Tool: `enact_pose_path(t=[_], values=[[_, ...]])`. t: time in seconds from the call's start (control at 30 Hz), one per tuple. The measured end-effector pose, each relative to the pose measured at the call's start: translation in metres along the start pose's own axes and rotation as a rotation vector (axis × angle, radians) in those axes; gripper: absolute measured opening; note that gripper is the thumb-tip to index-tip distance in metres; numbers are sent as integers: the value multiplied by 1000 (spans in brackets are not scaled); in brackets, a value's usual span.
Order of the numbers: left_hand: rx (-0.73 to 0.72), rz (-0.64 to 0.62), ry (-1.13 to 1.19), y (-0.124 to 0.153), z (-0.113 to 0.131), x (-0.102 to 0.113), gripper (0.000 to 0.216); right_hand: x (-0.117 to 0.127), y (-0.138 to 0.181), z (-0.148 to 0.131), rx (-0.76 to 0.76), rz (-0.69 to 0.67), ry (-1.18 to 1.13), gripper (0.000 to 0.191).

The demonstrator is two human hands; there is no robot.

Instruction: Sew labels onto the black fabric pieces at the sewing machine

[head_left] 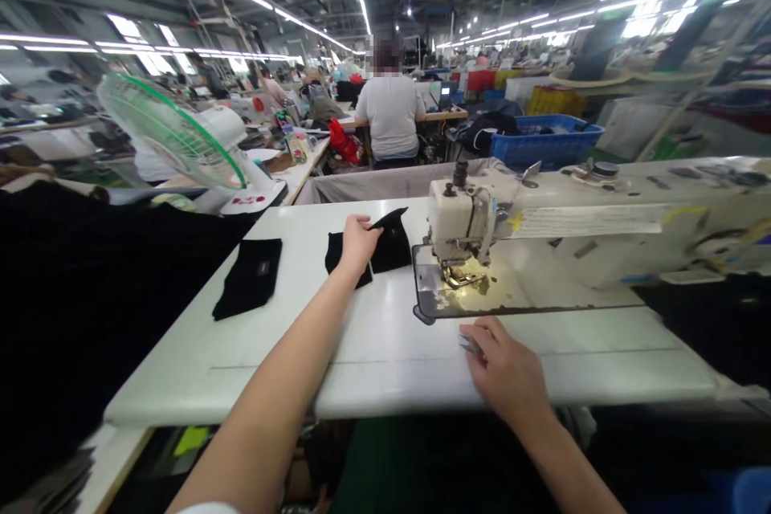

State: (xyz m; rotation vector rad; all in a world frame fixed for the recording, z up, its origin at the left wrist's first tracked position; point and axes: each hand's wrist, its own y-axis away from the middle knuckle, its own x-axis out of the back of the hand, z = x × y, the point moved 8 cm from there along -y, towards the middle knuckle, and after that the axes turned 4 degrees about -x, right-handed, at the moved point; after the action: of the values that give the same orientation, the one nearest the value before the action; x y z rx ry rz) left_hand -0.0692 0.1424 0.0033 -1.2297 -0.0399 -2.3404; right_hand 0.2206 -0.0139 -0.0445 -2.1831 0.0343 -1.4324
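My left hand [359,245] is stretched out over the white table, its fingers pinching the raised edge of a black fabric piece [394,245]. Another black fabric piece [335,250] lies partly hidden under that hand. Farther left, a black fabric piece with a small light label [250,277] lies flat. My right hand [506,365] rests near the table's front, closed around a small pointed metal tool [473,345]; most of the tool is hidden in the fingers. Just beyond it stand the presser foot [458,277] and metal bed [530,301] of a sewing machine [461,217].
A green-rimmed fan [174,132] stands at the back left. Dark cloth [72,313] is heaped along the left side. Beyond the table, a person in a light shirt [390,116] sits facing away, with a blue basket [545,143] to the right. The machine arm [632,201] spans the right side.
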Motion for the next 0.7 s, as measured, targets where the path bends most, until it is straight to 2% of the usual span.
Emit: enact_pose_path(t=[0.1, 0.17, 0.3, 0.37, 0.47, 0.57, 0.7], values=[[53, 17, -32, -10, -32, 38, 45, 2, 1, -2, 1, 10, 14, 29], [89, -19, -89, -10, -49, 50, 45, 2, 2, -3, -3, 17, 18, 29], [112, -93, -219, 6, -62, 51, 37, 1, 5, -3, 20, 29, 32, 29], [118, -88, -269, 16, -59, 49, 35, -1, 6, -4, 44, 32, 43, 28], [149, -44, -317, 27, -56, 53, 45, 0, 9, -3, 76, 68, 59, 28], [235, -52, -318, 29, -68, 60, 55, 1, 11, -3, 109, 88, 66, 28], [296, -136, -226, 25, -87, 71, 40, -1, 8, -2, 111, 74, 34, 27]])
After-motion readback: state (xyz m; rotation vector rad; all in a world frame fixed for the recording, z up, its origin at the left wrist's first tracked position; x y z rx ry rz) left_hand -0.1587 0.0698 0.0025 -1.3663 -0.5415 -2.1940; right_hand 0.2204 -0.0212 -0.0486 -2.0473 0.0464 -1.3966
